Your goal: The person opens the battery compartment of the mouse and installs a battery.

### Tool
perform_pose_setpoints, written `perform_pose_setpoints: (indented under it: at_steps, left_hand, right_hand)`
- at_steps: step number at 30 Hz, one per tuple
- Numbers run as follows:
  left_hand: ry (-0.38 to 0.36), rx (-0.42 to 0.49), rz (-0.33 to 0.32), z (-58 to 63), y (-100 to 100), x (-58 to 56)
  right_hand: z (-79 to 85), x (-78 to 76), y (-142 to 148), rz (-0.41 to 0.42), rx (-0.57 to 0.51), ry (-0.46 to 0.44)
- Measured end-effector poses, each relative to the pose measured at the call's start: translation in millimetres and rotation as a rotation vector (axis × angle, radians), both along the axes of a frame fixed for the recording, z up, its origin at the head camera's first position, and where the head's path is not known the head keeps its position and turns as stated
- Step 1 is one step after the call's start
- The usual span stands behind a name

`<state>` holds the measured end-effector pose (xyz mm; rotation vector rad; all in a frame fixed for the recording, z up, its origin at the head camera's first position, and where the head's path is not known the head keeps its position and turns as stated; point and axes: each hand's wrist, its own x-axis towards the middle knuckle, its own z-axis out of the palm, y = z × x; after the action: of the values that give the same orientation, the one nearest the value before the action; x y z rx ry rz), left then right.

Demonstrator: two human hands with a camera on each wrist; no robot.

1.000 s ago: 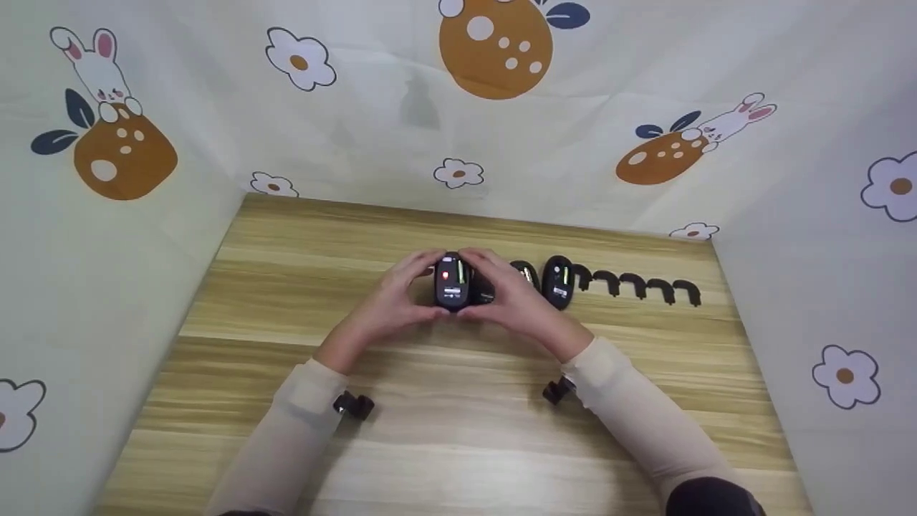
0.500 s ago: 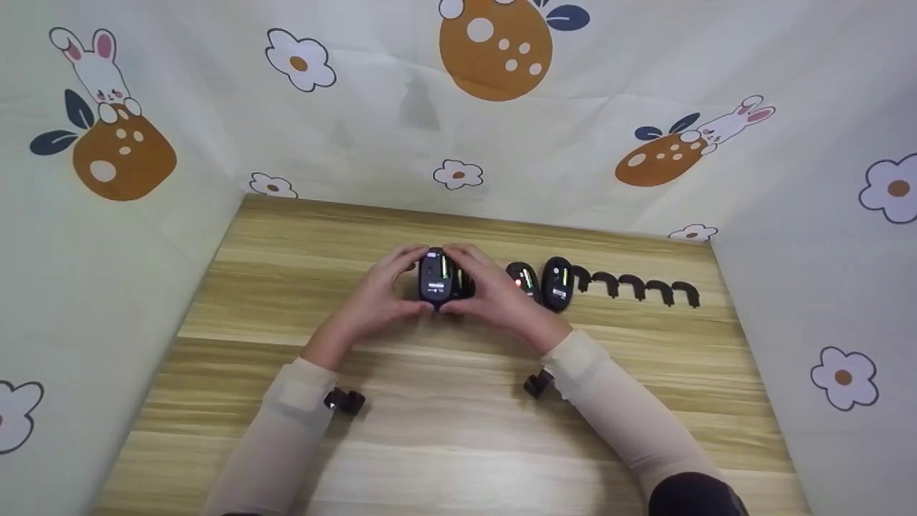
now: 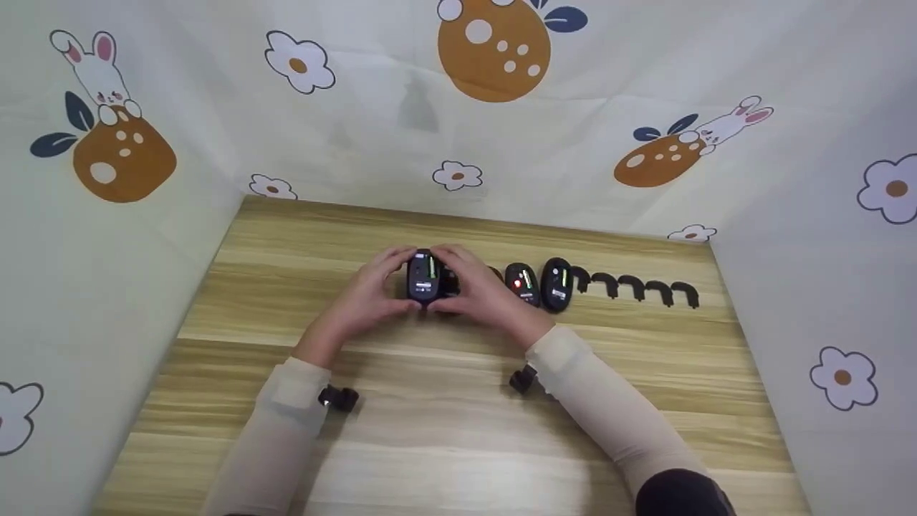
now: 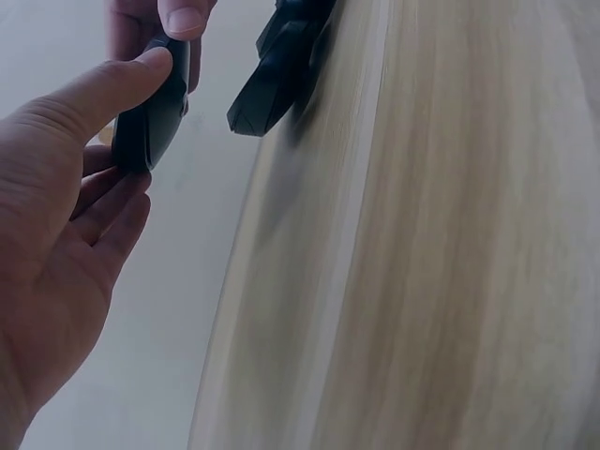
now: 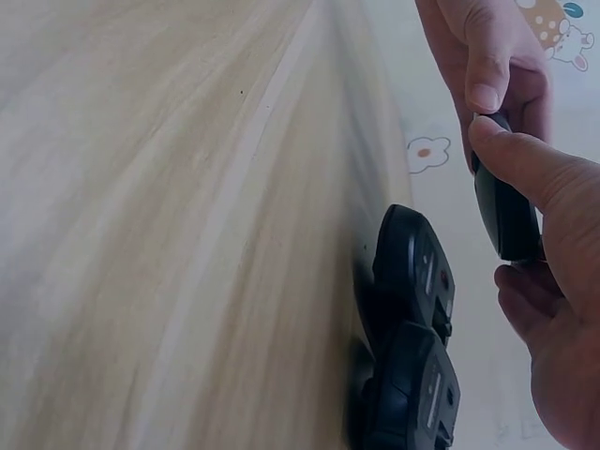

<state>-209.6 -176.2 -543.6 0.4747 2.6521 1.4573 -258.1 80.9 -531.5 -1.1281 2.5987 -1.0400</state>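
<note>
Thumbs and fingertips of my left hand [image 3: 365, 290] and right hand [image 3: 476, 287] pinch a black computer mouse [image 3: 423, 277] between them at its two ends. Its underside faces up, showing a white label and a slim green-lit battery in an uncovered slot. Both wrist views show this mouse [image 5: 506, 211] held away from the tabletop, seen edge-on. Close to its right, another dark mouse [image 3: 449, 283] is partly hidden by my right hand. Two more upturned mice lie further right, one [image 3: 521, 284] with a red light, the other [image 3: 557, 284] beside it.
Several black curved covers [image 3: 631, 287] lie in a row on the right of the wooden table [image 3: 458, 401]. A patterned cloth [image 3: 358, 129] rises behind the table and along both sides. Small black cameras [image 3: 338, 398] sit at my wrists.
Both hands have moved left together with the mouse. Its red light no longer shows, and the mouse with the red light on the right has come out from behind my right hand.
</note>
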Motion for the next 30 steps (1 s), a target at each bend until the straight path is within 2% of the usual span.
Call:
perform_pose_setpoints:
  at_steps: [8, 24, 30]
  left_hand:
    - [-0.013, -0.025, 0.007, -3.1, -5.4, -0.9]
    - [0.022, -0.051, 0.000, -15.0, -8.9, -6.9]
    - [0.002, -0.048, 0.000, -20.4, -9.8, -9.6]
  right_hand:
    - [-6.2, -4.0, -8.4, 0.000, 0.008, 0.000]
    - [-15.4, -12.3, -16.9, 0.015, 0.060, 0.044]
    - [-17.1, -13.2, -20.1, 0.009, 0.085, 0.044]
